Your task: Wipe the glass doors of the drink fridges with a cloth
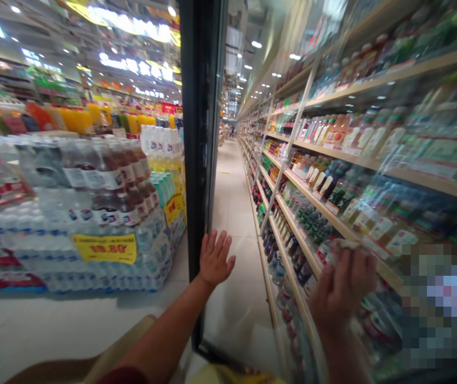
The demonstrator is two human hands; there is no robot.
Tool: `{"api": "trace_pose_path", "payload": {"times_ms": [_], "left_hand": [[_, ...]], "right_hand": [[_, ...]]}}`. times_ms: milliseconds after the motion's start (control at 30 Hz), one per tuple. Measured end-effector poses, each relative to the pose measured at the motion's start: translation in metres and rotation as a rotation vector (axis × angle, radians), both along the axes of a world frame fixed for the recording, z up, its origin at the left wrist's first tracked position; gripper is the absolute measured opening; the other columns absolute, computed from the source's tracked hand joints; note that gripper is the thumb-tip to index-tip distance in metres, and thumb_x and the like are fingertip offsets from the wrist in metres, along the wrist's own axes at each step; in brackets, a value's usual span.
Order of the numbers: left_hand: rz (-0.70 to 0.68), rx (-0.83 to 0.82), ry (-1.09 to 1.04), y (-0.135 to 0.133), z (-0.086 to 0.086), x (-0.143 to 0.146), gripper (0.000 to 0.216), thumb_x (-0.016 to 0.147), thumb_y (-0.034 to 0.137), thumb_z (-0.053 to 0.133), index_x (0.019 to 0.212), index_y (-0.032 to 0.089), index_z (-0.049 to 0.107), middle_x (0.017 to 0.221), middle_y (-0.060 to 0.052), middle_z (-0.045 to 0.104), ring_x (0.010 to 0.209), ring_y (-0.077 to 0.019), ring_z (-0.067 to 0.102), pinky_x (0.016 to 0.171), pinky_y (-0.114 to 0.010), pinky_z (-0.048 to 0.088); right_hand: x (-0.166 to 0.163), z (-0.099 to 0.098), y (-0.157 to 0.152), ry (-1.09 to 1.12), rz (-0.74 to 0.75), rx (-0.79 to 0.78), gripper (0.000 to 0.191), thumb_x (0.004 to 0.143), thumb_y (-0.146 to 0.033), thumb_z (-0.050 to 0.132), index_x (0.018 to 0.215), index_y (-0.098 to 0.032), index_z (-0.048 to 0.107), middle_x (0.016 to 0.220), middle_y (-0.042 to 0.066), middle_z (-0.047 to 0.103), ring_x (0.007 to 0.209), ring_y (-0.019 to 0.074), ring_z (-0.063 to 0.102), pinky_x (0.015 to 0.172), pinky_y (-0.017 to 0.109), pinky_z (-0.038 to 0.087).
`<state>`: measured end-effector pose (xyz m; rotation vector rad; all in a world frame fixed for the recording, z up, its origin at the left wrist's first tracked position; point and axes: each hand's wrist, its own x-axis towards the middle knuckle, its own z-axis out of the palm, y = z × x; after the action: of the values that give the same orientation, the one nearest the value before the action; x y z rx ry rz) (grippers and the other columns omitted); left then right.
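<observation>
My left hand (215, 258) lies with spread fingers against the glass door (238, 309), close to its black frame (198, 160). To the right, my right hand (346, 288) is raised with bent fingers closed around a crumpled whitish cloth (350, 244). The cloth is mostly covered by the fingers and slightly blurred. It appears to be at the glass, though whether it touches cannot be made out. Behind the right hand are shelves (312, 200) lined with drink bottles.
Stacked packs of bottled drinks (108, 186) stand on the floor at left, with a yellow price sign (106, 248) on them. A tiled aisle (230, 181) runs away past the black door frame. A patch at the lower right is pixelated.
</observation>
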<state>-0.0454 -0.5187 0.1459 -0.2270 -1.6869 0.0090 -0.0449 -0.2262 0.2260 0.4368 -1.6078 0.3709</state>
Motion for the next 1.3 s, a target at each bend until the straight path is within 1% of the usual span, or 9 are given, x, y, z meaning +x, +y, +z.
{"api": "trace_pose_path", "payload": {"times_ms": [133,333,500,700,800,933,1067,1200,1300], "left_hand": [[0.006,0.0,-0.007,-0.001,-0.002,0.002,0.067,0.103,0.032,0.043,0.164,0.015,0.024,0.159,-0.017,0.045,0.158,-0.0297,0.019,0.13,-0.051,0.02],[0.027,0.023,-0.03,-0.001,-0.009,0.004,0.066,0.102,0.034,0.045,0.163,0.016,0.028,0.156,-0.017,0.05,0.157,-0.0296,0.023,0.129,-0.052,0.022],[0.012,0.013,-0.019,0.0,-0.008,0.003,0.063,0.102,0.034,0.044,0.161,0.014,0.033,0.154,-0.019,0.052,0.158,-0.029,0.021,0.129,-0.052,0.02],[0.008,0.007,0.005,0.001,-0.002,0.005,0.061,0.102,0.032,0.043,0.16,0.013,0.035,0.151,-0.018,0.055,0.159,-0.0276,0.019,0.129,-0.049,0.021],[-0.031,0.056,0.014,0.01,0.007,0.011,0.059,0.1,0.03,0.048,0.157,0.016,0.04,0.151,-0.018,0.055,0.158,-0.0284,0.025,0.127,-0.05,0.024],[-0.114,0.053,0.09,0.024,0.06,0.018,0.051,0.099,0.029,0.051,0.15,0.024,0.051,0.151,-0.014,0.054,0.152,-0.027,0.037,0.124,-0.048,0.028],[-0.211,0.031,0.105,0.028,0.156,0.008,0.056,0.099,0.026,0.05,0.155,0.026,0.043,0.156,-0.01,0.052,0.154,-0.0236,0.034,0.127,-0.044,0.022],[-0.211,0.064,-0.049,0.031,0.23,-0.004,0.058,0.102,0.035,0.042,0.159,0.024,0.038,0.167,-0.006,0.035,0.16,-0.026,0.014,0.131,-0.049,0.007],[-0.211,0.024,-0.051,0.035,0.245,-0.006,0.06,0.103,0.036,0.045,0.161,0.023,0.036,0.168,-0.006,0.032,0.161,-0.0262,0.009,0.132,-0.051,0.002]], "right_hand": [[0.005,-0.016,-0.014,-0.047,0.059,0.257,0.064,0.098,-0.012,0.053,0.16,-0.019,0.037,0.144,0.016,0.064,0.149,0.0323,0.045,0.125,0.051,0.03],[0.004,0.002,-0.012,0.01,0.011,-0.033,0.068,0.095,-0.013,0.06,0.16,-0.018,0.039,0.157,0.021,0.049,0.152,0.0395,0.038,0.12,0.059,0.034],[0.009,-0.001,-0.031,-0.076,0.086,0.262,0.065,0.099,-0.012,0.05,0.161,-0.018,0.034,0.146,0.016,0.062,0.152,0.0305,0.039,0.126,0.048,0.027],[-0.002,0.038,-0.016,0.046,-0.029,-0.041,0.063,0.099,-0.015,0.053,0.16,-0.017,0.037,0.16,0.02,0.046,0.155,0.0347,0.033,0.124,0.054,0.029],[-0.001,0.041,-0.037,-0.014,-0.034,0.065,0.064,0.1,-0.014,0.049,0.162,-0.015,0.031,0.159,0.02,0.047,0.157,0.032,0.028,0.126,0.051,0.024],[0.006,0.017,-0.081,-0.09,0.065,0.32,0.064,0.099,-0.008,0.044,0.162,-0.014,0.032,0.148,0.014,0.061,0.153,0.025,0.038,0.128,0.043,0.017],[0.006,0.019,-0.093,-0.102,0.072,0.366,0.064,0.099,-0.008,0.041,0.161,-0.019,0.034,0.148,0.01,0.062,0.149,0.0213,0.045,0.127,0.039,0.017],[-0.006,0.077,-0.068,-0.058,-0.003,0.274,0.066,0.101,-0.013,0.041,0.164,-0.024,0.027,0.154,0.01,0.056,0.153,0.0226,0.039,0.126,0.043,0.022],[-0.014,0.129,-0.047,0.03,-0.062,0.018,0.062,0.104,-0.021,0.037,0.165,-0.024,0.024,0.165,0.014,0.04,0.158,0.0283,0.027,0.126,0.054,0.024]]}}
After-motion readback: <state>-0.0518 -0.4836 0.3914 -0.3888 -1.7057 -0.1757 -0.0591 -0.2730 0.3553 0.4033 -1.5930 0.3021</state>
